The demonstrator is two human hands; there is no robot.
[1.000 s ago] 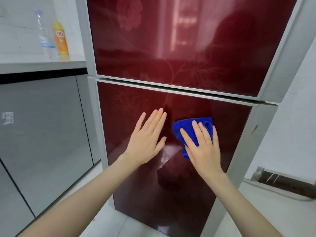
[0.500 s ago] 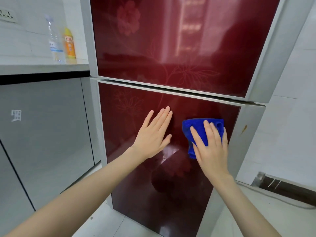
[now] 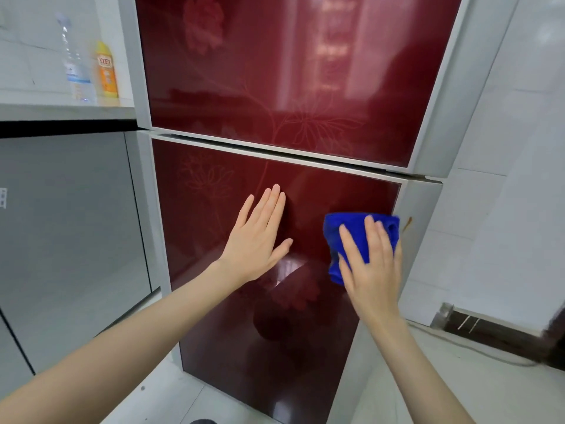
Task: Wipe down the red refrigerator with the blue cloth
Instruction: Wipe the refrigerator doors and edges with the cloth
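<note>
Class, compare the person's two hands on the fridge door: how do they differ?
The left hand lies bare on the lower door; the right hand presses the blue cloth against it. The left sits near the door's middle, the right at its right edge. Both lie flat against it.

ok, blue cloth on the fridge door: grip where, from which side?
Pinch the blue cloth by its exposed left edge, coming from the left: the right hand lies flat over its middle and right, and that side reaches the lower door edge.
</note>
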